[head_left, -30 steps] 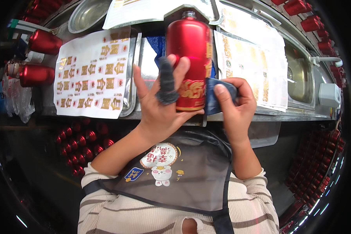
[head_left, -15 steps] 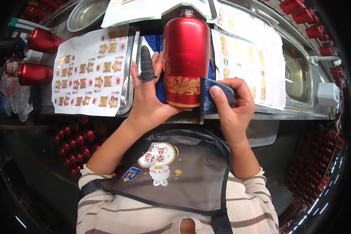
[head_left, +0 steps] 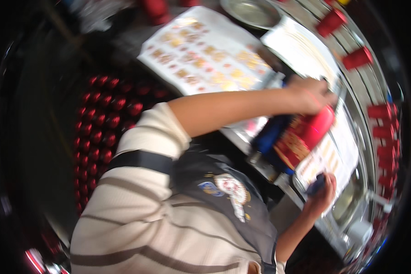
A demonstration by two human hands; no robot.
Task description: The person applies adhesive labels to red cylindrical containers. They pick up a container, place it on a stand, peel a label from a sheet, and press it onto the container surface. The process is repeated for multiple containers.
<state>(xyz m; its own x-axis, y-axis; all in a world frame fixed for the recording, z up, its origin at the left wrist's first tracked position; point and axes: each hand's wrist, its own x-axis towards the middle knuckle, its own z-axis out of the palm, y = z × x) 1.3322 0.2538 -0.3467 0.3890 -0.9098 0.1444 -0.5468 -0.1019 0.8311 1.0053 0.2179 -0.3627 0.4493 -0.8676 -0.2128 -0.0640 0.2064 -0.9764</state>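
My left hand (head_left: 309,96) reaches across to the top of a shiny red bottle (head_left: 316,128), its fingers curled around the neck end, blurred by motion. A gold ornamental band (head_left: 293,145) circles the bottle's lower part. The bottle lies on a blue cloth (head_left: 266,136) at the bench edge. To its right, apart from it, my right hand (head_left: 325,195) grips a dark blue scraper (head_left: 315,184). White decal sheets with gold print lie on both sides: a left sheet (head_left: 201,59) and a right sheet (head_left: 331,157).
Another white sheet (head_left: 301,48) and a metal bowl (head_left: 253,13) are at the back. Red bottles (head_left: 357,58) stand along a slatted surface beyond the bench. A sink (head_left: 347,201) lies at the right. Many red pieces (head_left: 107,116) fill the area below the bench at left.
The view has swung left and blurred. My left hand has gone from the bottle's side to its neck end. My right hand has drawn the scraper away from the bottle.
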